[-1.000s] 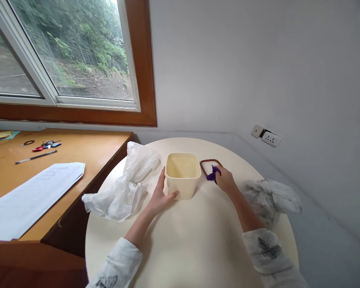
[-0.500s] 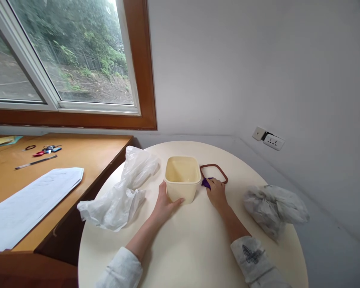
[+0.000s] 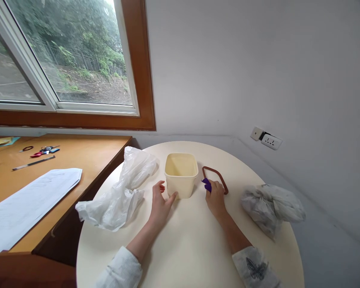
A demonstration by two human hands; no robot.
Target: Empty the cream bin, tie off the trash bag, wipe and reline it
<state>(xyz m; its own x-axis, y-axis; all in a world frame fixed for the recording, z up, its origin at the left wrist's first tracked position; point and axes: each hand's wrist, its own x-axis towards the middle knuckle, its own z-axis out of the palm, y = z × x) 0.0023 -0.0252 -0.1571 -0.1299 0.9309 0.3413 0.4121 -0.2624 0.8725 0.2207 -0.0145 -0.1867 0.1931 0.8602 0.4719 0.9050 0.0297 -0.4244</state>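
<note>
A cream plastic bin (image 3: 181, 186) with an open top stands upright on the round table. My left hand (image 3: 160, 203) is at its near left side, fingers curved and apart from the thumb. The thumb tip is at the bin's lower front; I cannot tell whether it touches. My right hand (image 3: 215, 198) is closed on a crumpled purple cloth (image 3: 207, 184), part of which sticks out past the fingers. Partly hidden by this hand, a brown rounded-square rim (image 3: 213, 169) lies on the table right of the bin.
A crumpled white plastic bag (image 3: 117, 200) lies left of the bin. At the right edge of the round table (image 3: 186, 252) sits a tied, filled plastic bag (image 3: 271, 206). The wooden desk (image 3: 87, 148) on the left holds papers (image 3: 39, 200), a pen (image 3: 33, 163) and keys (image 3: 46, 150).
My left hand has come off the bin's side and opened. The brown rim has turned and shifted slightly towards me under my right hand, which still holds the purple cloth.
</note>
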